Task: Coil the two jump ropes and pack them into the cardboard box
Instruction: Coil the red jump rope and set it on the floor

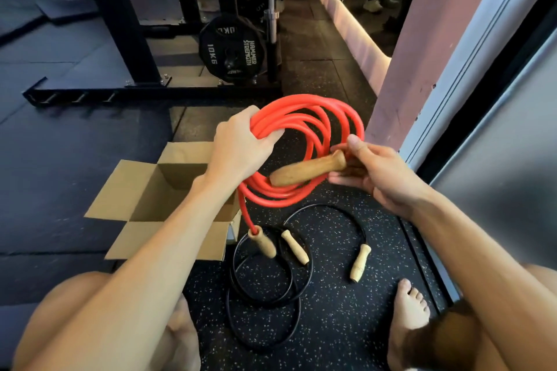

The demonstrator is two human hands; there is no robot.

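A red jump rope [304, 117] hangs in several loops in the air. My left hand [241, 144] is closed around the top left of the coil. My right hand [370, 169] pinches one wooden handle [307, 170] that lies across the coil. The rope's other wooden handle [262, 242] dangles below on a short tail. A black jump rope [265, 289] lies loosely looped on the floor, with two light wooden handles [295, 247] [360, 262]. An open cardboard box [141, 187] stands on the floor to the left, under my left forearm.
A black rack frame [144, 90] with a 10 kg weight plate [232, 51] stands ahead. A pink wall corner [401, 75] and a grey metal door frame [482, 75] rise at the right. My bare feet [407, 313] rest on the speckled rubber floor [331, 325].
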